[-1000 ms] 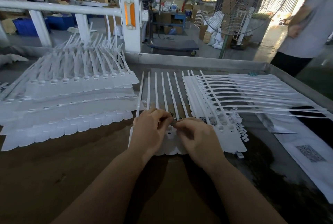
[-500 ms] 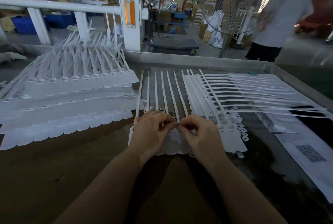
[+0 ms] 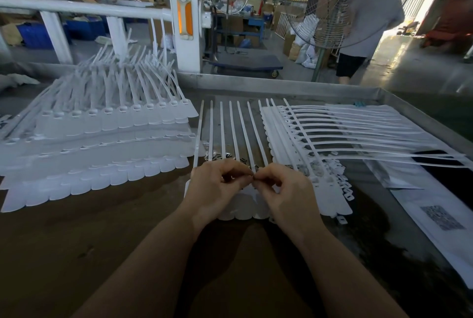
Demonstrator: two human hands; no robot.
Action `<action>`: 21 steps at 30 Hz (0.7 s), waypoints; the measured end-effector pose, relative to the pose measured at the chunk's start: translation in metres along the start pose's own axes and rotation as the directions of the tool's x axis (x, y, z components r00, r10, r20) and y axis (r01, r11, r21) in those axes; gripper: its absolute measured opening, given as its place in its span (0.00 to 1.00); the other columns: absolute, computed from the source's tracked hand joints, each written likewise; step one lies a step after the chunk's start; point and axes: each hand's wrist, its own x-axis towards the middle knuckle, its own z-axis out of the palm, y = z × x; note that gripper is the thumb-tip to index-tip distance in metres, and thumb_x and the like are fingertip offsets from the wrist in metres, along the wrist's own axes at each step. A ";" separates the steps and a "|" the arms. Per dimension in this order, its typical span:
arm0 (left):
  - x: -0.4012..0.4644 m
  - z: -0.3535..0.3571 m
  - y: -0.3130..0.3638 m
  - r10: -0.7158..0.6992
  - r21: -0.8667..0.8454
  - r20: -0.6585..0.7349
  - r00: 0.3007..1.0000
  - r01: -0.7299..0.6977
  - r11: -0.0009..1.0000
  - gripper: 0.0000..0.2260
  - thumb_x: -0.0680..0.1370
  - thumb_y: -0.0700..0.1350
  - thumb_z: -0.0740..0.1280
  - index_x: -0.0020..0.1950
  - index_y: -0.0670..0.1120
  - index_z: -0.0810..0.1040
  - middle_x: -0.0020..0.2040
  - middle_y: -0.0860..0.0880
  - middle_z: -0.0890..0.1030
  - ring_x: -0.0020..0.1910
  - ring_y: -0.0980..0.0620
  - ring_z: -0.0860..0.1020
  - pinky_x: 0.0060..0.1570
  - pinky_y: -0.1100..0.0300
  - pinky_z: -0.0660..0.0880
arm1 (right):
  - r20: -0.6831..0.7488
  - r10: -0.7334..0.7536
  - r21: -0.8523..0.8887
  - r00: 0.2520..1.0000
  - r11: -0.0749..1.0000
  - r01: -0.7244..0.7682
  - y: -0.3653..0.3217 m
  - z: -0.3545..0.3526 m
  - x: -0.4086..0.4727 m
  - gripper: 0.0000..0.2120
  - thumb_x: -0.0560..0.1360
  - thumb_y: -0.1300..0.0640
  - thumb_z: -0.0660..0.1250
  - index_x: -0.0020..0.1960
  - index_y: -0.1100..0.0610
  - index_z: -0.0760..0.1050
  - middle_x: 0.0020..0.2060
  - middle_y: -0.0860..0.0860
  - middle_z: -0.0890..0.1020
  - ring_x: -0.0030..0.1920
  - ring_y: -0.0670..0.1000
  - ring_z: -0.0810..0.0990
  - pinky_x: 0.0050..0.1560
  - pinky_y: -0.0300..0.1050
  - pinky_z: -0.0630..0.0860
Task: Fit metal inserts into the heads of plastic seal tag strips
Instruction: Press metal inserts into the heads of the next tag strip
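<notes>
A white sheet of joined seal tag strips lies on the table in front of me, tails pointing away. Both hands hover over its row of heads. My left hand and my right hand meet fingertip to fingertip and pinch a small metal insert just above a head. Loose shiny metal inserts lie scattered between the tails beyond my fingers. The heads under my hands are hidden.
Stacked sheets of white strips fill the left of the table. Another sheet lies to the right with small white bits beside it. Printed bags sit far right. A metal rim edges the table; a person stands by a fan.
My hands have stayed over the strip heads, fingertips still together, shifting slightly. The person in the background has walked left, behind the fan.
</notes>
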 end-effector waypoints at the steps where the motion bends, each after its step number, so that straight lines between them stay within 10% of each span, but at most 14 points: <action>1: 0.000 0.000 0.000 0.002 -0.006 0.004 1.000 -0.002 1.000 0.12 0.72 0.42 0.72 0.41 0.61 0.79 0.38 0.64 0.80 0.43 0.67 0.77 0.44 0.75 0.71 | -0.007 0.006 0.014 1.000 1.000 -0.006 0.000 0.000 0.000 0.02 0.72 0.62 0.70 0.44 0.58 0.81 0.37 0.48 0.82 0.39 0.41 0.77 0.42 0.27 0.71; 21: 0.001 0.001 0.000 -0.048 0.011 0.002 0.999 0.048 0.999 0.09 0.72 0.43 0.72 0.41 0.59 0.78 0.40 0.59 0.81 0.44 0.62 0.78 0.50 0.64 0.74 | -0.071 -0.022 0.065 0.997 0.998 0.027 0.000 -0.001 0.000 0.04 0.69 0.66 0.72 0.40 0.59 0.81 0.33 0.47 0.81 0.38 0.43 0.77 0.38 0.26 0.70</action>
